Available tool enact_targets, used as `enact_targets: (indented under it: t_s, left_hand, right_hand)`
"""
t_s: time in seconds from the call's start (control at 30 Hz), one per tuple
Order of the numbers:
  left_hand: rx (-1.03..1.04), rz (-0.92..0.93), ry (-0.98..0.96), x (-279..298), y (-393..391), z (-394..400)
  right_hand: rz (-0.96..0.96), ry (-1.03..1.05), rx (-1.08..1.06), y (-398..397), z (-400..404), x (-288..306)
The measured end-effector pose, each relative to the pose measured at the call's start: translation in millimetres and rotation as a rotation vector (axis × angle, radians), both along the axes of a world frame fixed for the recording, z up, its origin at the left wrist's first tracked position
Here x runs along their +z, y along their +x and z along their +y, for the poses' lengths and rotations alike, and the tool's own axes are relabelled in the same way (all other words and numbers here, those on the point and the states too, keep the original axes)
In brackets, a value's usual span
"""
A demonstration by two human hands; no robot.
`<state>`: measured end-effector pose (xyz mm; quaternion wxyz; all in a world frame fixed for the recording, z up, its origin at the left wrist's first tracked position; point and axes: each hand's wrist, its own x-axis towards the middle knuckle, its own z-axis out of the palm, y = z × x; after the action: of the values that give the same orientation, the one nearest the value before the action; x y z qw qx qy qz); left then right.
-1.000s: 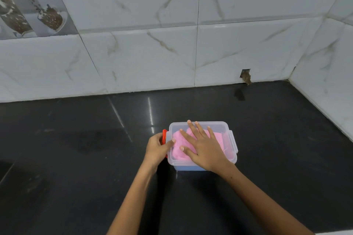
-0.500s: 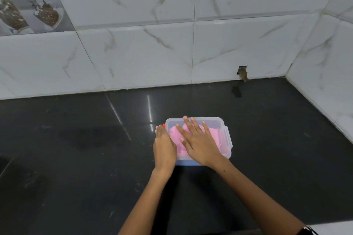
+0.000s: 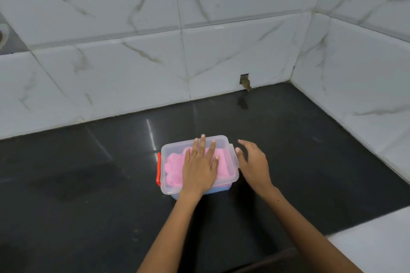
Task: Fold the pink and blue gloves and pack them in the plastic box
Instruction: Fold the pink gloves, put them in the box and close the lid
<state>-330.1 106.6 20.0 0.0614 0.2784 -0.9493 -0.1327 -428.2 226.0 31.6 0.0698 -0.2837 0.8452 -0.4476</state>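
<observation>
Clear plastic box sits on our black desk, near the middle and well in from the back wall, with its long axis running left to right across our view. Its lid is on, and the pink gloves show through it, filling most of the top layer; a strip of blue shows low at the near wall, which we take to be the blue gloves underneath.

Our left hand lies flat on the lid, fingers straight and spread, pointing toward the back wall and pressing over the box's middle. Our right hand is just beside the right short end, fingers loosely bent and holding nothing, close to the clear clip there but, as far as we can tell, not yet on it.

An orange clip stands at the left short end. So the next move likely turns on that right end: the right hand is the nearer one to snap the clip while the left keeps the lid down.
</observation>
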Motion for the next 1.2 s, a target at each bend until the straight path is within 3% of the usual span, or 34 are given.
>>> enact_targets:
  t_s: [0.3, 0.63, 0.77, 0.87, 1.03, 1.2]
  left_hand:
    - [0.062, 0.024, -0.026, -3.1, -4.5, -0.7]
    - [0.065, 0.024, -0.018, -4.0, -5.1, -0.4]
    - [0.068, 0.021, -0.020, -4.2, -5.7, -0.4]
    - [0.071, 0.017, -0.031, -4.2, -6.0, -0.4]
    - [0.075, 0.014, -0.034, -3.6, -5.8, 0.7]
    - [0.076, 0.007, -0.034, -4.0, -5.9, 0.5]
  right_hand:
    - [-0.474, -0.049, -0.025, 3.0, -4.9, -8.7]
    - [-0.604, -0.167, -0.029, 3.1, -7.0, -8.9]
    - [-0.551, -0.255, -0.132, 6.0, -4.5, -9.5]
    - [-0.397, -0.316, -0.136, 9.6, -2.8, -5.7]
    - [-0.172, -0.252, -0.189, 15.6, -10.0, -5.9]
    - [-0.090, -0.215, -0.208, 17.8, -11.2, -6.0]
